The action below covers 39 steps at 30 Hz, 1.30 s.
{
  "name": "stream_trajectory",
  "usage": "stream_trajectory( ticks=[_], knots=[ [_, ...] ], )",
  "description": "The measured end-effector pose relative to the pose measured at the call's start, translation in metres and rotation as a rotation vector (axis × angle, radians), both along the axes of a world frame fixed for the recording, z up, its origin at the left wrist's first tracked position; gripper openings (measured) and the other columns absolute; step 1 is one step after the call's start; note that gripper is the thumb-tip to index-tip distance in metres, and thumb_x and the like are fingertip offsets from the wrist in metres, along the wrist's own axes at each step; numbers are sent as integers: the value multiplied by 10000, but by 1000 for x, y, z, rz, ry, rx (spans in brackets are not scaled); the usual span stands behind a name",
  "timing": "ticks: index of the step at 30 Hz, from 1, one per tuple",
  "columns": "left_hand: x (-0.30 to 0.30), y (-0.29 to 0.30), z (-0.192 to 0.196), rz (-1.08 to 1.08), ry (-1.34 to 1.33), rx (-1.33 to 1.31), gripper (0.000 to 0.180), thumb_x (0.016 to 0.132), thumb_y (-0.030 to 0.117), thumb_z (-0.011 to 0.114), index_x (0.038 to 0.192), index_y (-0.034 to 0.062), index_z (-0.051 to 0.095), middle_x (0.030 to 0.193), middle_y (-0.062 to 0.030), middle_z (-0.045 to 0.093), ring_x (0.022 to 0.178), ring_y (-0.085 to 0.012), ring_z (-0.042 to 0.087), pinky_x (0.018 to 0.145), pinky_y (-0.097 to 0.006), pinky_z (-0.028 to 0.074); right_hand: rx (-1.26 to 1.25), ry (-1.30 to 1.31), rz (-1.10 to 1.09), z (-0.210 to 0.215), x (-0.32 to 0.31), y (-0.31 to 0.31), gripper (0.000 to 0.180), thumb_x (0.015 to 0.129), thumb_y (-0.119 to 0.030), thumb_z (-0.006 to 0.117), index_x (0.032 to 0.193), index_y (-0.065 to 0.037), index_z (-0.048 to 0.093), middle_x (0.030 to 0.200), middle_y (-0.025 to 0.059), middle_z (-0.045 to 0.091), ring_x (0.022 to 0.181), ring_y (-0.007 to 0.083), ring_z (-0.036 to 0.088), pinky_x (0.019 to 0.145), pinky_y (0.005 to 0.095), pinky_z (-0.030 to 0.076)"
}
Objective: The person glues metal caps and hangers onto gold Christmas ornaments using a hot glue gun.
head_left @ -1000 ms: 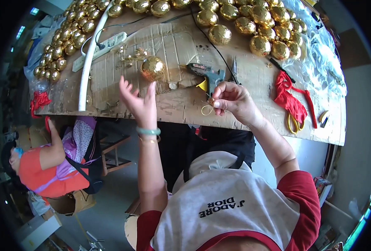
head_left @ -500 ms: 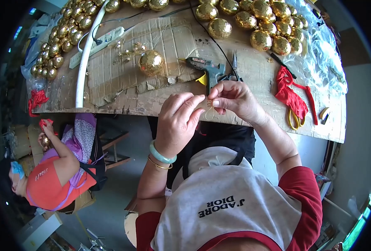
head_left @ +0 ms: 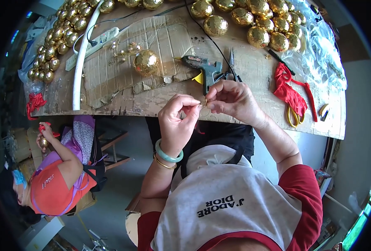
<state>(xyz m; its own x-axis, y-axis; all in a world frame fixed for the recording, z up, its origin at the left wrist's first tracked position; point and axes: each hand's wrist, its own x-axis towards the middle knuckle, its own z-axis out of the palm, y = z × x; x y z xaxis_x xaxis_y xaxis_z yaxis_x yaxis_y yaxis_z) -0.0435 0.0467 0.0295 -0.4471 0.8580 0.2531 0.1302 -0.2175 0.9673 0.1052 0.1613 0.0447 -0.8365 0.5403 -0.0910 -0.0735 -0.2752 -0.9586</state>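
Where both hands meet at the near edge of the bench (head_left: 110, 104), left hand (head_left: 178, 121) and right hand (head_left: 231, 98) each pinch in a narrow grip a small gold wire loop (head_left: 204, 109). Just beyond lies a teal glue gun (head_left: 204, 67); further left, on the cardboard sheet (head_left: 110, 62), a gold glitter ball (head_left: 146, 62).

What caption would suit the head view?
Both hands, left hand and right hand, pinch a small gold loop at the table edge, near a glue gun.
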Motion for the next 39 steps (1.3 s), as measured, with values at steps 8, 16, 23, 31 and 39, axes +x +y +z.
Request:
stream_trajectory(
  ticks=[8,16,23,31,39],
  knots=[
    [-1,0,-8,-149,-485,-144,45,865,-20,653,886,6,622,788,1,619,685,-32,535,608,-176,431,843,-151,-38,10,8,2,162,810,5,718,958,-23,658,906,63,660,783,154,672,669,272,564],
    [3,-2,-1,-175,-1006,-253,27,870,31,628,869,58,633,761,1,623,680,-70,566,639,-198,450,1429,-28,-114,15,2,-1,312,713,-21,738,1005,-61,637,884,70,626,713,230,649,573,326,533],
    [3,-4,-12,-213,-942,-231,30,910,60,607,937,50,611,787,-26,634,690,-78,568,634,-202,449,1234,-117,-75,10,2,0,229,744,-3,714,957,-59,650,819,79,617,692,231,653,596,325,548],
    [-59,2,-13,292,-281,-61,274,860,94,683,1100,59,556,983,-8,582,850,-92,551,758,-255,493,1081,-132,-148,10,-17,16,136,743,38,706,850,-27,653,797,60,662,661,139,669,582,246,548],
    [-154,60,-44,374,533,-456,746,652,495,834,1088,-42,555,1072,-199,574,987,-315,568,837,-414,493,1020,-121,-193,15,-36,20,77,767,12,704,836,-10,678,795,52,670,637,91,639,563,217,518]
  ],
)
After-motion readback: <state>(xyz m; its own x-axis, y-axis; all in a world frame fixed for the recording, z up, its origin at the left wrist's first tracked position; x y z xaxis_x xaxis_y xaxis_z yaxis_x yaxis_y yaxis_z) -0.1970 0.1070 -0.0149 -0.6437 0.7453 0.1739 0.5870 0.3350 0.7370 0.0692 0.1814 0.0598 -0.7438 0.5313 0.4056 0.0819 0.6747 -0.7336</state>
